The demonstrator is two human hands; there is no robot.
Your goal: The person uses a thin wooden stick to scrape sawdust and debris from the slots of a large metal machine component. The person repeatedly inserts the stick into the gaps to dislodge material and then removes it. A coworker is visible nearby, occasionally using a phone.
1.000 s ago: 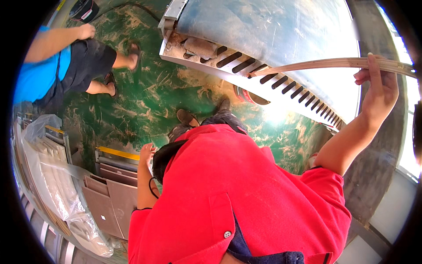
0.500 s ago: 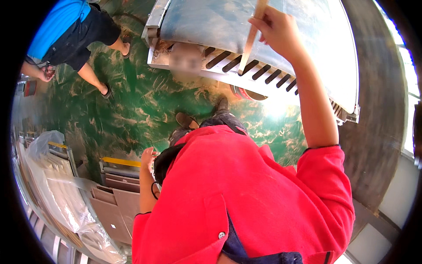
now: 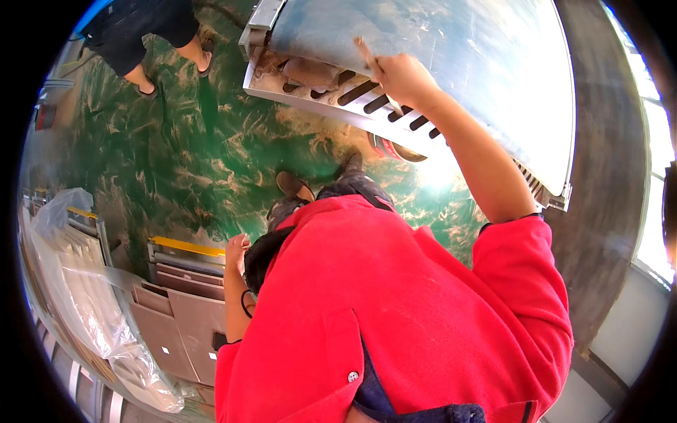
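Note:
My right hand (image 3: 407, 79) is closed round a narrow wooden strip (image 3: 364, 53) over the front edge of a large machine. One end of the strip sticks up past my fingers, the other points down at the slotted white metal edge (image 3: 356, 104). Behind that edge lies a broad grey-blue belt or sheet (image 3: 451, 42), dusted with light brown powder. A brownish rounded block (image 3: 310, 72) rests among the dust at the left end of the slots. Down by my left side, beside a black pouch (image 3: 262, 259), hangs my left hand (image 3: 237, 251), fingers loosely curled and holding nothing visible.
A person in dark shorts (image 3: 151, 32) stands on the dusty green floor (image 3: 197, 155) at the far left. Stacked brown panels (image 3: 176, 324) and plastic-wrapped boards (image 3: 92, 296) stand at the lower left. A round red-rimmed thing (image 3: 395, 146) sits beneath the machine edge.
My right hand has moved left and slightly down along the slotted edge, and the strip now tilts the other way. The other person appears higher in view. My left hand has barely moved.

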